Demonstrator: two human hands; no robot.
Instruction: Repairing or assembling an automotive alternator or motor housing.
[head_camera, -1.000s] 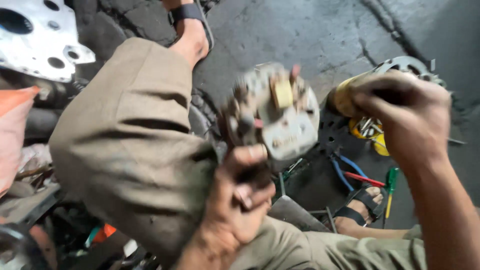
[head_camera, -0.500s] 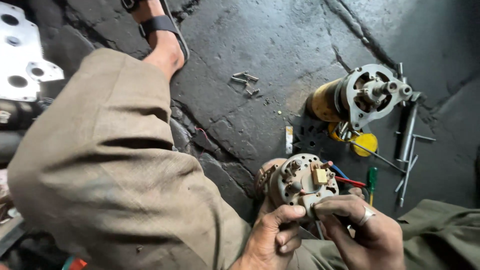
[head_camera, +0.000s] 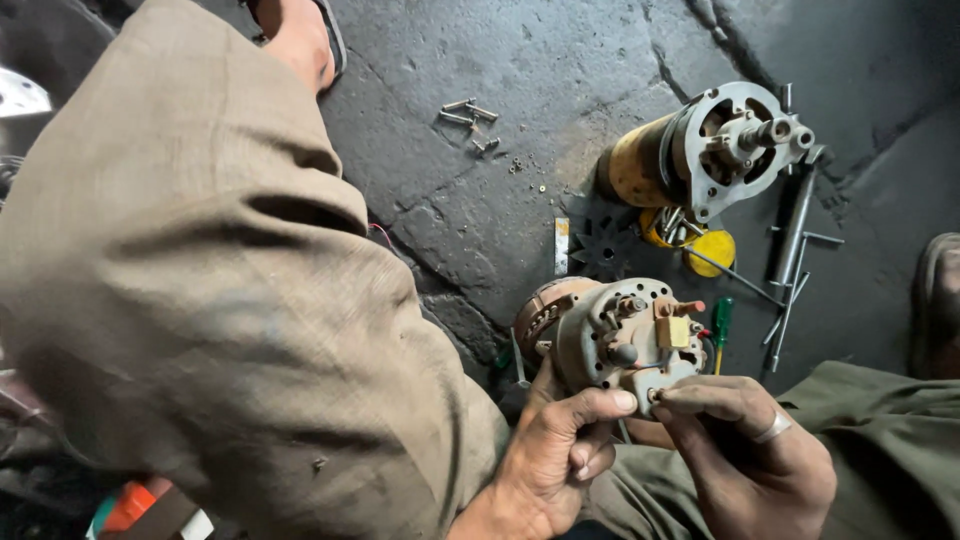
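My left hand (head_camera: 560, 450) grips the lower edge of a round grey metal alternator housing (head_camera: 615, 340) with a small yellow block on its face and a copper-wound part behind it. My right hand (head_camera: 750, 450), a ring on one finger, pinches at the housing's bottom rim with thumb and fingertips; whatever small part it holds is hidden. Both hands sit low in the view, between my knees in khaki trousers (head_camera: 200, 300).
On the dark cracked floor lie a yellow-bodied rotor with grey end plate (head_camera: 710, 150), a black fan disc (head_camera: 605, 248), loose bolts (head_camera: 470, 115), long rods and a socket wrench (head_camera: 795, 240), a green-handled screwdriver (head_camera: 720, 320), and a sandalled foot (head_camera: 300, 35).
The housing came down from in front of the camera to between my knees. My right hand left the rotor on the floor and now pinches the housing's lower rim. View shifted closer.
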